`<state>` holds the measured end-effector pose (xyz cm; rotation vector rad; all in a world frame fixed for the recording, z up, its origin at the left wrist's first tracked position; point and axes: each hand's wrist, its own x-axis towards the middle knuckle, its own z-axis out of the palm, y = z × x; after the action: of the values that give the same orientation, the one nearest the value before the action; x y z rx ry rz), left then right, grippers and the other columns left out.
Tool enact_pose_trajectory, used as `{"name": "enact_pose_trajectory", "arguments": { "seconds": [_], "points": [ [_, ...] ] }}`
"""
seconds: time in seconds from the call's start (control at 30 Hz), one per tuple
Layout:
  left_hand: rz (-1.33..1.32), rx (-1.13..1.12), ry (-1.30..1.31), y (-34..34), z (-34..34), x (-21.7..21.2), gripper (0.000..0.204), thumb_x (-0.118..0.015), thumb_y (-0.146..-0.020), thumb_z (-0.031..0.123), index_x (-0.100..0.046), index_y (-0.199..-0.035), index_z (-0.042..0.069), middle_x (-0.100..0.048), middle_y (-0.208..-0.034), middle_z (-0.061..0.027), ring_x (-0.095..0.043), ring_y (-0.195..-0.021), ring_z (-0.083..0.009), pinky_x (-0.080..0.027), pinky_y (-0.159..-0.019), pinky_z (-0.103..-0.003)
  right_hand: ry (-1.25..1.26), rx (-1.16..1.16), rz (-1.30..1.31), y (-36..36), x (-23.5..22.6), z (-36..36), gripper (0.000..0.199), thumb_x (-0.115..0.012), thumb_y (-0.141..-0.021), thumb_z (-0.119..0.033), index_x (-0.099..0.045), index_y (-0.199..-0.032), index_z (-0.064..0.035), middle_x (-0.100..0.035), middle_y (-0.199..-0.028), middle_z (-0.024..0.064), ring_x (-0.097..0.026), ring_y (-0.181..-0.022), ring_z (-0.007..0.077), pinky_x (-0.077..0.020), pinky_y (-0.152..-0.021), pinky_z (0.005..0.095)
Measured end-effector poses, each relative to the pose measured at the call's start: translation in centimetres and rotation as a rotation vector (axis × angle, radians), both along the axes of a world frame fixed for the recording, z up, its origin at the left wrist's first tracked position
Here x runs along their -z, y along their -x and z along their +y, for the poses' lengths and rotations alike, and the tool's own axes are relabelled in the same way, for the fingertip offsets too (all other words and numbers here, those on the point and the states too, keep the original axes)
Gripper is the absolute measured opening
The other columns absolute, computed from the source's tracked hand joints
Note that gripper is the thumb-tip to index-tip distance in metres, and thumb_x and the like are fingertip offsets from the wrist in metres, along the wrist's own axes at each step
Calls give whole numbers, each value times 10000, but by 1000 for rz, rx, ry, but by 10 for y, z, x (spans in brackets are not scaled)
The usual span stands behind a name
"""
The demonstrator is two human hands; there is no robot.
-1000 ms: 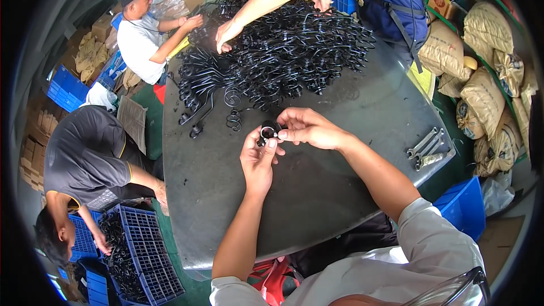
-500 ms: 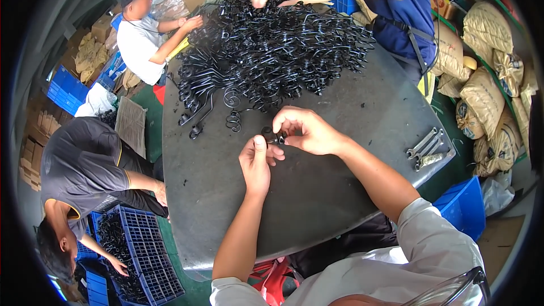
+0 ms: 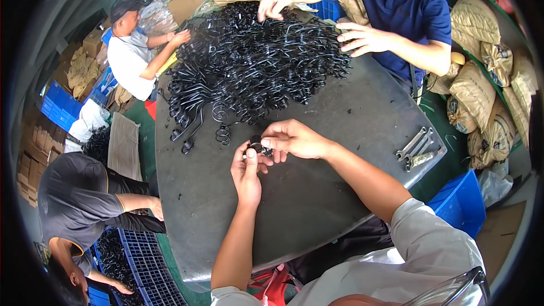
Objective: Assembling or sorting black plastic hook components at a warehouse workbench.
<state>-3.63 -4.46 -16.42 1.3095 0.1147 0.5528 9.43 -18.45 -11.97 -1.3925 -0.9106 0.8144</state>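
My left hand (image 3: 247, 177) and my right hand (image 3: 296, 139) meet over the near half of the dark table (image 3: 215, 215). Between them is a small black part (image 3: 256, 147), roundish and partly covered by my fingers. My left thumb presses against its near side, while my right thumb and fingers pinch it from the right. Just beyond lies a big tangled heap of black bent metal rods (image 3: 266, 62), some with coiled ends. One loose spiral end (image 3: 222, 134) sticks out of the heap toward my left hand.
Several spanners (image 3: 416, 146) lie near the right table edge. A blue bin (image 3: 458, 204) stands below it, with stacked sacks (image 3: 479, 90) beyond. A person in blue (image 3: 396, 28) reaches over the heap; others in white (image 3: 129, 62) and dark grey (image 3: 79, 192) are at left, beside blue crates (image 3: 150, 260).
The view has shifted, showing more of the person in blue, whose hands are now spread apart over the heap. My fingers have closed in around the small black part.
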Motion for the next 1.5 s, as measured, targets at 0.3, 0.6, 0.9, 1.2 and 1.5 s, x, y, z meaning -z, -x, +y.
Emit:
{"name": "enact_pose_trajectory", "arguments": {
  "seconds": [0.3,0.6,0.9,1.2,1.5],
  "points": [
    [-11,-98,-202,0,-5,-1,354,-646,-1008,232,-574,-1254,-13,-676,-1052,-50,-635,-811,-96,-502,-674,-227,-69,-9,153,-7,3,-7,301,-725,-942,-152,-639,-1173,22,-689,-1014,73,-665,-826,138,-559,-743,295],
    [0,-64,-177,1,-6,1,343,-670,-997,221,-571,-1216,-24,-659,-1069,-55,-617,-831,-93,-520,-730,-240,-176,-51,42,-8,7,-2,349,-769,-856,6,-648,-1182,7,-657,-1094,54,-642,-978,135,-540,-849,292],
    [147,-104,-444,7,4,-2,494,-604,-1005,458,-601,-817,1,-594,-632,-23,-566,-593,-90,-438,-548,-253,-128,-64,-183,-4,-3,-8,367,-775,-804,46,-672,-1143,-51,-594,-1123,31,-604,-990,132,-513,-820,295],
    [175,-57,-234,1,-1,-4,430,-600,-1007,456,-607,-928,33,-622,-730,-22,-563,-608,-76,-395,-520,-221,-95,18,-288,-5,4,-5,335,-757,-761,66,-577,-1024,-36,-657,-874,32,-603,-761,102,-469,-630,274],
    [39,-61,-172,0,-6,-3,456,-725,-938,132,-531,-1320,-23,-653,-1021,-47,-620,-846,-100,-497,-720,-234,-39,42,-186,-10,10,-6,385,-776,-757,25,-546,-1047,-79,-630,-956,-11,-571,-846,94,-454,-735,287]
  ]
}}
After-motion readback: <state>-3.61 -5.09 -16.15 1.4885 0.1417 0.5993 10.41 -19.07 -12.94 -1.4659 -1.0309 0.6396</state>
